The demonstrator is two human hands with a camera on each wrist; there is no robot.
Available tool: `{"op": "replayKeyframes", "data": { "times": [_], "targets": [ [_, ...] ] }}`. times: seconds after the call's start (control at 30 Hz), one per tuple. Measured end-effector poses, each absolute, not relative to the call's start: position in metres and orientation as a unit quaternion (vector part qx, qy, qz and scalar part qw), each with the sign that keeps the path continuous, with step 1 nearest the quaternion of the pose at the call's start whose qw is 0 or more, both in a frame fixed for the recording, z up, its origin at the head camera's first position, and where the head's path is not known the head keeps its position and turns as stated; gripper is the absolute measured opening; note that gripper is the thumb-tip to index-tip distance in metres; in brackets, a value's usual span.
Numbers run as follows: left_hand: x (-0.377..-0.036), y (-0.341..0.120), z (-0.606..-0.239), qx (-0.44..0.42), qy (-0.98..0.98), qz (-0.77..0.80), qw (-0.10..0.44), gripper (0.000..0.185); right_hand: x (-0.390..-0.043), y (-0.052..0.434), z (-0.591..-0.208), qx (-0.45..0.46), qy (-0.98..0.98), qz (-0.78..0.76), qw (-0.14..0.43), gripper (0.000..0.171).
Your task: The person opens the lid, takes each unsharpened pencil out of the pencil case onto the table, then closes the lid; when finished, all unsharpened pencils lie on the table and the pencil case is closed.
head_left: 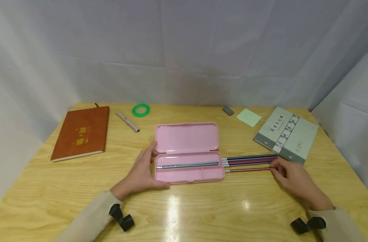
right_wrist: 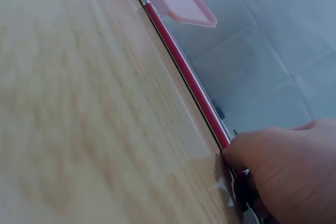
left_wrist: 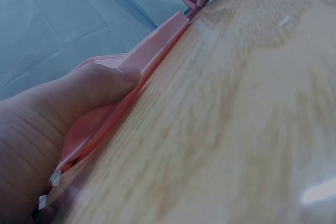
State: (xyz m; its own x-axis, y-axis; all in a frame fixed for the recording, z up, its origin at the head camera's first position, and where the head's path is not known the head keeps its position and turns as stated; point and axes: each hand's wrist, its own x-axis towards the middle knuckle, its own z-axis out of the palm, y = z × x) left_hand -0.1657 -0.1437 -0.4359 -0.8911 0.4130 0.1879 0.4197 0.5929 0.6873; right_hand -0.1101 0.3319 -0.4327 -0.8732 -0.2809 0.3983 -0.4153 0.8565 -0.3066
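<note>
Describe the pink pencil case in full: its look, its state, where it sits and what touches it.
The pink pencil case looks like smooth plastic, long with rounded corners. It lies open on the wooden table, its lid folded back flat on the far side. The tray has a long channel holding one grey pencil, and nearer compartments split by a divider. The left hand grips its left end, thumb along the near edge. Striped pencils lie at its right end; whether they touch it cannot be told.

Back-left of the counter (head_left: 202, 215): brown notebook (head_left: 81, 132), pale pen (head_left: 127, 121), green ring (head_left: 140, 110). Back-right: grey eraser (head_left: 228, 110), sticky note (head_left: 249, 117), grey-green booklet (head_left: 286, 134).
</note>
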Motion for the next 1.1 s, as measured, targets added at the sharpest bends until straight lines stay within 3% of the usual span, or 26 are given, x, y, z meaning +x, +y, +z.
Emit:
{"op": "replayKeyframes", "data": {
  "times": [0.77,1.1],
  "targets": [
    [-0.165,-0.145,-0.433,-0.233,-0.895,-0.380,0.005,0.136,-0.121,0.321,-0.432,0.198,-0.940,0.194,0.198,0.024],
    [-0.165,-0.146,-0.434,-0.233,-0.895,-0.380,0.003,0.137,-0.139,0.269,-0.426,0.253,-0.925,0.245,0.141,0.023]
  ]
}}
